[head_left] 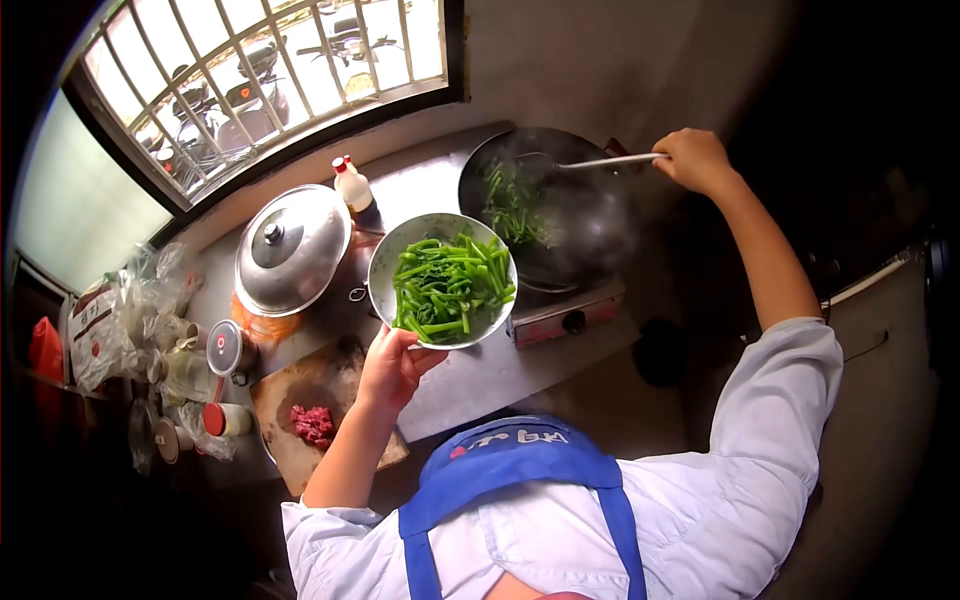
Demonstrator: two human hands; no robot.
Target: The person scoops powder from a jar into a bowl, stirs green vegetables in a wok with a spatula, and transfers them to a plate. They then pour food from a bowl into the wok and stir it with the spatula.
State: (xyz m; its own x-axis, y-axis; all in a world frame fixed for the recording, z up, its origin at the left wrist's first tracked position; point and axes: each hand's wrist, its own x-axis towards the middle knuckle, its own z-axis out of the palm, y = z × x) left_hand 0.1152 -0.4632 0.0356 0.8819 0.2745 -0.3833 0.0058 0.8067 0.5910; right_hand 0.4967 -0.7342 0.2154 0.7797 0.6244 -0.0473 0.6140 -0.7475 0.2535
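My left hand [394, 366] grips the near rim of a white bowl [381, 270], holding it up beside the wok. Cut green vegetable stems [450, 285] fill much of the bowl. In my right hand [694, 160] is the handle of a metal spatula [610, 160], whose working end reaches into the dark wok [585, 225]. More green stems [512, 205] lie in the wok's left part, and steam blurs its right side. The spatula's tip is hard to make out. Beneath the wok is a gas stove [570, 318] with a black knob.
A large domed metal lid [293, 248] is left of the bowl. Bottles with red caps [352, 185] stand behind it. Chopped red meat [312, 425] lies on a cutting board [275, 395]. Jars [228, 419] and plastic bags [125, 320] crowd the left, under a barred window [260, 80].
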